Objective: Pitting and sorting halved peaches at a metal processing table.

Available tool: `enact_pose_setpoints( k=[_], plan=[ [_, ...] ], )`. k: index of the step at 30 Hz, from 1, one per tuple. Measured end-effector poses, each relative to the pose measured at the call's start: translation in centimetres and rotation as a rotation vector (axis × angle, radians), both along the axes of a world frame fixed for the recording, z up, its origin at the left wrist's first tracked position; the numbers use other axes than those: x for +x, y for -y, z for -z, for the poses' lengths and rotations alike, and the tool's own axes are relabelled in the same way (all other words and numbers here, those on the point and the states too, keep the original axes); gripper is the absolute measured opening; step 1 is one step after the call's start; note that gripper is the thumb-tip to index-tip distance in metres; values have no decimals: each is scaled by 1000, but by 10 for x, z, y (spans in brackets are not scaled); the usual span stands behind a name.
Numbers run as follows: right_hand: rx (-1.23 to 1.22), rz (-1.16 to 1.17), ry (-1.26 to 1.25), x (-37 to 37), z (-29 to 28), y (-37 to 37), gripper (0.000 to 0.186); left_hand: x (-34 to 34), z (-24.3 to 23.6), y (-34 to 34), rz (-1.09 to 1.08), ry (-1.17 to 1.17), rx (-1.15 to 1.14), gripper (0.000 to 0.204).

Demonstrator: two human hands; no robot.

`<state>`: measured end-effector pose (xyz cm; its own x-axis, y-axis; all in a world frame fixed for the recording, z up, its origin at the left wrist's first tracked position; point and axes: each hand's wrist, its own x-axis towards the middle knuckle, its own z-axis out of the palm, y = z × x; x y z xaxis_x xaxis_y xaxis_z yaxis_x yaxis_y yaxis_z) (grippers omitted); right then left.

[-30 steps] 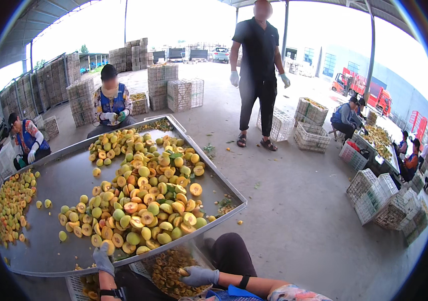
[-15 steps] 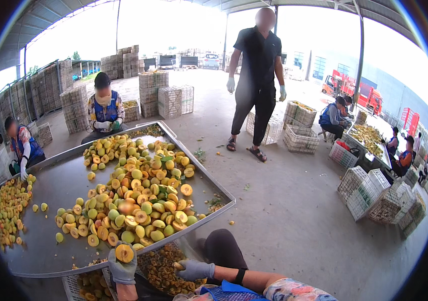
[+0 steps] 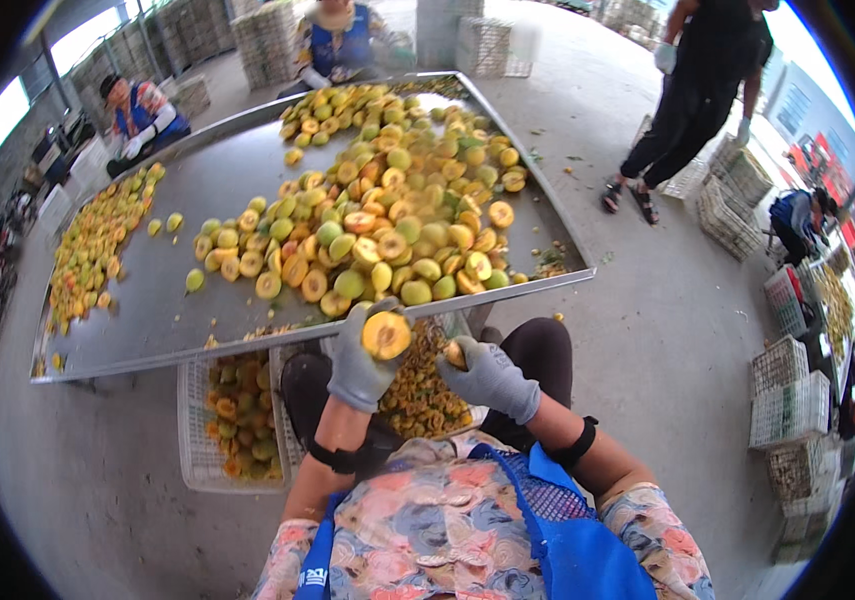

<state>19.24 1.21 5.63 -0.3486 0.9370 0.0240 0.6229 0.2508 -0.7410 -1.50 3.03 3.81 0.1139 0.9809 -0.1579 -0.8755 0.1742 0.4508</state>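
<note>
In grey gloves, my left hand [image 3: 355, 362] holds a halved yellow fruit [image 3: 385, 334], cut face up, just below the near rim of the metal tray [image 3: 147, 341]. My right hand [image 3: 487, 380] is closed beside it, around a small tan object [image 3: 454, 352] too hidden to name. Halved fruits [image 3: 337, 240] are heaped across the tray, with a smaller pile [image 3: 97, 250] along its left side. Below my hands are a container of small brown pieces [image 3: 417, 395] and, to the left, a white crate [image 3: 197, 452] of fruit halves.
Two co-workers [image 3: 147, 118], [image 3: 337, 40] sit behind the tray. A person in black [image 3: 692, 95] stands at the back right. Stacked crates [image 3: 787, 400] and another loaded table [image 3: 834, 305] with workers line the right side.
The view has tipped down onto my lap and hands. My left hand has come up from the tray edge with the fruit half, closer to my right hand. The standing person has shifted their feet.
</note>
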Motion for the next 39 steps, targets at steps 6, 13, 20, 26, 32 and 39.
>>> enact_pose_setpoints(
  k=[6,13,20,26,32,39],
  plan=[
    [122,-120,84,-25,5,2,26,9,20,15,-172,-493,109,44],
    [108,-150,152,-30,17,4,29,12,13,26,-123,-591,140,50],
    [52,-180,230,-27,33,6,32,18,14,23,-59,-437,11,52],
    [-56,-149,188,-34,42,8,35,33,21,22,-217,-524,-65,51],
    [-115,-160,112,-31,51,10,35,36,21,24,-255,-516,-124,49],
    [39,-210,283,-21,59,2,35,36,27,24,-181,-534,-147,48]
  ],
)
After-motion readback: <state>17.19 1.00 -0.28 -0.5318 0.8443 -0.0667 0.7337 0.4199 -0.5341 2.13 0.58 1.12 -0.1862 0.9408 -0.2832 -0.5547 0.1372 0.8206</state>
